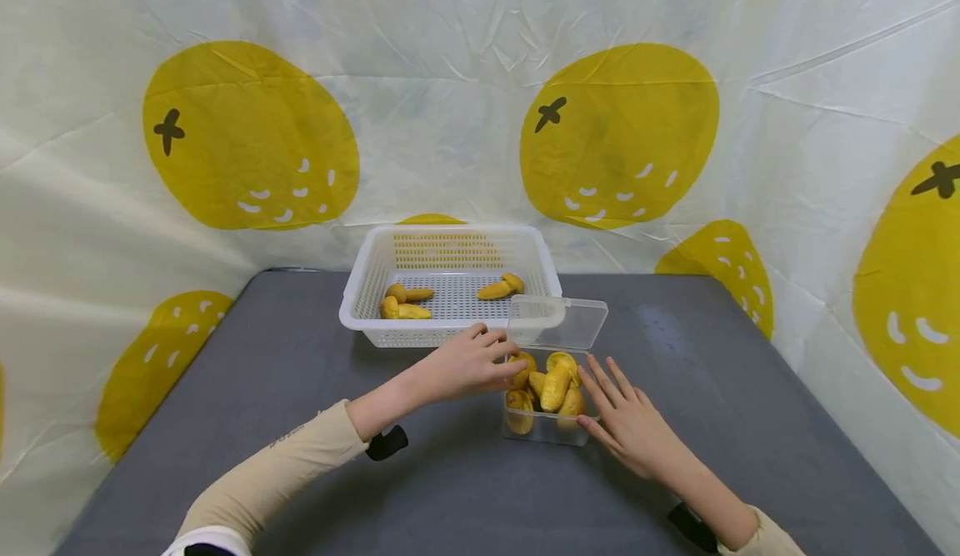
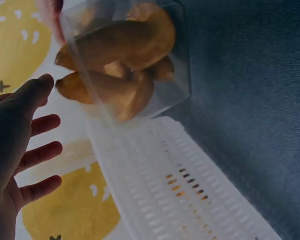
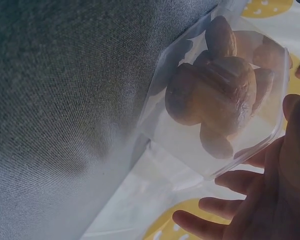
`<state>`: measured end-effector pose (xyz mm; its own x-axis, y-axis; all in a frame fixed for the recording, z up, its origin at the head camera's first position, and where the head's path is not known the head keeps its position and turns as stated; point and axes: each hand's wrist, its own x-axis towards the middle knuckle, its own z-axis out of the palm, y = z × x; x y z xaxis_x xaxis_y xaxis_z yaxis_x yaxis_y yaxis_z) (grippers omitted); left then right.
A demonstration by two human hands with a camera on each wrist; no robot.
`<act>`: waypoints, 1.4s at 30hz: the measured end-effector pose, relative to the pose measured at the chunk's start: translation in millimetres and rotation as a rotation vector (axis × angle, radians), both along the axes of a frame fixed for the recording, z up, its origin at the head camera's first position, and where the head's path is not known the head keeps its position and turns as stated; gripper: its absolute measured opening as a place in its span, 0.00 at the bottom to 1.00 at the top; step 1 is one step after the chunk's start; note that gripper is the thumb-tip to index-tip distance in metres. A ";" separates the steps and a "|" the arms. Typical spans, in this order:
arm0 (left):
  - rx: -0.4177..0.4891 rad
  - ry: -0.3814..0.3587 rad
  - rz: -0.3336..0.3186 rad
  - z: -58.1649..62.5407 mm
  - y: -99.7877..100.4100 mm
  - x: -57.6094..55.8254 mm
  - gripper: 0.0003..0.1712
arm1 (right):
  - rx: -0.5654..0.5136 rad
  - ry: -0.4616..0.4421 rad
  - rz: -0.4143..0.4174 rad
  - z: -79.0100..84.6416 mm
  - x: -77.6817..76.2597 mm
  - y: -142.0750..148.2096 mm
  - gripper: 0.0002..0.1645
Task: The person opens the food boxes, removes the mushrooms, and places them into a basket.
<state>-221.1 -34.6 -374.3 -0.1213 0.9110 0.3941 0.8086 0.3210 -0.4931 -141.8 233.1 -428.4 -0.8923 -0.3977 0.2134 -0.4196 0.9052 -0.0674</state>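
Your left hand (image 1: 471, 366) is spread loosely with nothing in its grasp, its fingertips at the left rim of the clear, rectangular plastic box (image 1: 546, 433). Your right hand (image 1: 633, 427) is also unclenched, fingers fanned along the right wall; whether they press on it, you cannot tell. The box stands between them on the dark grey cloth-covered table (image 1: 450, 498), its clear lid (image 1: 583, 323) raised at the far side. Expect thin, light, fairly stiff, slick walls; hold opposite sides low and gently. The yellow-brown, thick-stemmed mushrooms (image 1: 557, 383) inside look light and smooth; pinch them around the stem. Your left forearm slants in from lower left, your right from lower right. Beyond, three similar mushrooms (image 1: 498, 288) lie in the white, slotted plastic basket (image 1: 420, 336).
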 end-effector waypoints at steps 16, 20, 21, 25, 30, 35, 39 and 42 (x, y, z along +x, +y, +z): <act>-0.089 0.022 0.000 -13.9 10.1 -13.5 0.16 | -0.024 -0.002 -0.002 -2.5 -2.6 -1.1 0.38; -0.120 0.069 -0.008 -16.8 16.3 -13.9 0.18 | -0.028 -0.005 -0.002 -1.9 -2.6 -0.7 0.38; -0.132 0.075 -0.009 -17.3 17.7 -13.6 0.19 | -0.030 -0.002 0.001 -2.2 -2.6 -0.4 0.38; -0.178 0.081 0.008 -18.6 22.6 -12.7 0.19 | -0.043 0.007 0.011 -3.4 -2.3 0.2 0.38; -0.212 0.060 0.011 -21.0 25.8 -12.2 0.19 | -0.049 0.023 0.015 -4.9 -1.2 0.4 0.37; -0.199 0.020 -0.006 -18.8 26.8 -11.3 0.17 | -0.051 0.035 0.015 -5.4 0.2 1.0 0.37; -0.135 -0.031 -0.033 -12.0 26.9 -9.6 0.14 | -0.052 0.040 0.015 -6.6 0.8 1.9 0.37; -0.095 -0.034 -0.051 -6.2 25.1 -7.1 0.12 | -0.055 0.034 0.013 -7.4 0.4 2.0 0.37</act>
